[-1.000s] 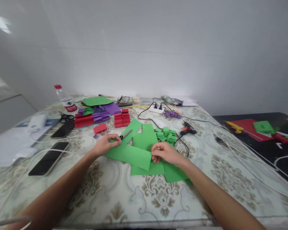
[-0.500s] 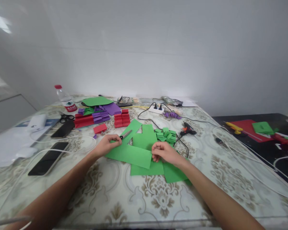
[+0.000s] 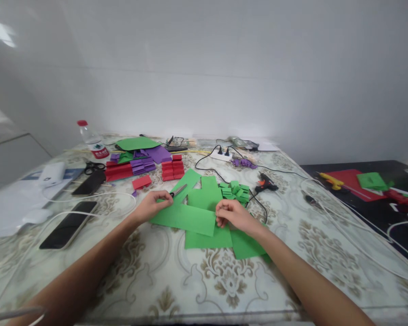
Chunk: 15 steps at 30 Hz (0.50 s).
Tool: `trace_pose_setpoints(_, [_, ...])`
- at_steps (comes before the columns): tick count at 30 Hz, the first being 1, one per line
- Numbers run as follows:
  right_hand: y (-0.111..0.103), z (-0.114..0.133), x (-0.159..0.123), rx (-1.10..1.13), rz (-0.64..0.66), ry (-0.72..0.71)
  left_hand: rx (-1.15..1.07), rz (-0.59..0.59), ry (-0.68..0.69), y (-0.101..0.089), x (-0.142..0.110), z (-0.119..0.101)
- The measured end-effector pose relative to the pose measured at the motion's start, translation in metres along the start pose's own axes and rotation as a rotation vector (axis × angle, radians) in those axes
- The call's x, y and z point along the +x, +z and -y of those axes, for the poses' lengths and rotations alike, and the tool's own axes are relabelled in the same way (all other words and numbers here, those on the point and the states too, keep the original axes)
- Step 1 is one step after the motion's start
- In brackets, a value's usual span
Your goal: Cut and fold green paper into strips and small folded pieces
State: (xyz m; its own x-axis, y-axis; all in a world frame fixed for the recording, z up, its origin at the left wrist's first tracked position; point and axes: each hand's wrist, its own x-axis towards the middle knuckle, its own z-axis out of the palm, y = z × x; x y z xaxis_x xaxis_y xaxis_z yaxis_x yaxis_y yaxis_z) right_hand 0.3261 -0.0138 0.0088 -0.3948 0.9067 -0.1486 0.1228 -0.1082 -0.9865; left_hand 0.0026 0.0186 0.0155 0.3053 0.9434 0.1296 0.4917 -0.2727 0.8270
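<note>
Left hand (image 3: 152,204) and right hand (image 3: 233,214) each pinch an end of the green paper strip (image 3: 185,219), which lies flat on the worktop (image 3: 197,280). Scissors (image 3: 177,190) sit just behind the strip, seemingly touching the left grip's fingertips. Green paper squares (image 3: 236,190) are piled behind the strip's right end.

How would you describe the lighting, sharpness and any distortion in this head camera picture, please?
Head view: soft, even light with a bright patch on the wall behind the table; shadows are faint. The middle is sharp, around the left hand, right hand and green paper. The edges smear and stretch, with the left side blurred and the forearms elongated.
</note>
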Motion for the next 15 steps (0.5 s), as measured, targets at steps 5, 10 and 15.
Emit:
trace_pose_setpoints(5, [0.0001,-0.0004,-0.0004,-0.004,-0.002,-0.003,0.008,-0.001,-0.002,-0.0001,-0.0002,-0.0016])
trace_pose_setpoints(10, [0.0011,0.0001,-0.0005,-0.011,-0.007,-0.007,0.009,-0.009,-0.008,-0.0001,-0.0004,-0.002])
trace_pose_setpoints(15, [0.0018,-0.0007,0.0,-0.026,-0.031,-0.027,0.009,-0.025,-0.015,0.0004,-0.0007,-0.0028])
